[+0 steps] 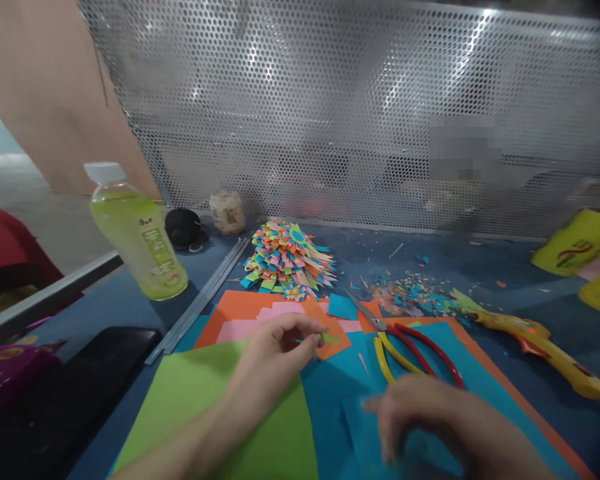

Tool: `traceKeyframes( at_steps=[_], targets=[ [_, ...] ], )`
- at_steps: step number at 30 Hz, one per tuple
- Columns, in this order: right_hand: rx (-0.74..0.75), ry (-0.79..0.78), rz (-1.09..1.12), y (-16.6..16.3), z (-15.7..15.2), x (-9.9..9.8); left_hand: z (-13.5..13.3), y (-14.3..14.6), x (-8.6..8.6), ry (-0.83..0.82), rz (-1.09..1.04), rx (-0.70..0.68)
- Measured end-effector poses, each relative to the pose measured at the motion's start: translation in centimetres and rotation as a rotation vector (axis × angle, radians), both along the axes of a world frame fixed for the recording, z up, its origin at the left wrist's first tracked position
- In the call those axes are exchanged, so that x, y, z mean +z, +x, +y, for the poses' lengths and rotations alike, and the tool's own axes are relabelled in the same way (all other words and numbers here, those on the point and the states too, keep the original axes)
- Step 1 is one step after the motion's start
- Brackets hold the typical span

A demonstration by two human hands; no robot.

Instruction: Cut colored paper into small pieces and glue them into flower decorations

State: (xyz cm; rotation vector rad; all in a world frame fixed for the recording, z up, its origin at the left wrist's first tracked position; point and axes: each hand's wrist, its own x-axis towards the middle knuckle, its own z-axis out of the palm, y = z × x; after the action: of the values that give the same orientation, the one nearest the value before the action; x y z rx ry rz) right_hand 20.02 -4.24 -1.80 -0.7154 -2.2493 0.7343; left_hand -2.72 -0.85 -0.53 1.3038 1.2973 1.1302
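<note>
My left hand (285,343) is closed in a pinch, thumb and forefinger on a small green strip of paper (333,338). It hovers over a green sheet (195,387) and stacked orange and pink sheets. My right hand (420,410) is smeared by motion above a blue sheet (330,407); one finger points left, and I cannot see whether it holds anything. Just beyond it lie scissors (379,323) with red and yellow handles, blades pointing away. Behind my left hand stands a heap of colourful fringed paper pieces (287,257), with a small blue paper square (343,307) near it.
Paper scraps (420,293) are scattered at the back right beside a yellow glue gun (535,340). Left are a drink bottle (135,240), clear sticks (203,300), a black tray-like object (95,393) and a purple tool (15,373). A perforated metal panel (305,100) closes the back.
</note>
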Motion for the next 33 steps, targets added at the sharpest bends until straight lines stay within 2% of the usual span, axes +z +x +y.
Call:
traceKeyframes(
  at_steps=[2,5,7,9,13,20,24,28,33],
  targets=[
    [-0.076,-0.174,0.143,-1.1,1.3,0.5,-0.1,0.0,0.4,0.012,0.004,0.007],
    [-0.240,-0.528,0.474,-2.5,3.2,1.2,-0.3,-0.1,0.6,0.047,-0.003,0.015],
    [-0.311,-0.664,0.588,-2.9,3.8,1.4,-0.3,-0.1,0.7,0.069,-0.013,0.026],
    [-0.323,-0.764,0.624,-3.0,4.0,1.4,-0.4,-0.1,0.7,0.088,-0.022,0.044],
    [-0.250,-0.924,0.612,-3.2,3.7,1.3,-0.8,0.4,1.1,0.112,-0.021,0.048],
    [-0.149,-1.051,0.594,-3.4,3.1,1.2,-1.6,1.0,1.7,0.051,-0.122,-0.001],
    [-0.196,-1.024,0.589,-3.2,2.9,0.9,-1.7,1.1,1.5,-0.009,-0.179,0.018],
    [-0.182,-1.009,0.557,-3.2,3.0,0.7,-1.7,1.2,1.4,-0.052,-0.227,0.019],
    [-0.195,-0.992,0.508,-3.3,3.2,0.9,-1.8,1.2,1.5,-0.041,-0.220,0.010]
  ],
)
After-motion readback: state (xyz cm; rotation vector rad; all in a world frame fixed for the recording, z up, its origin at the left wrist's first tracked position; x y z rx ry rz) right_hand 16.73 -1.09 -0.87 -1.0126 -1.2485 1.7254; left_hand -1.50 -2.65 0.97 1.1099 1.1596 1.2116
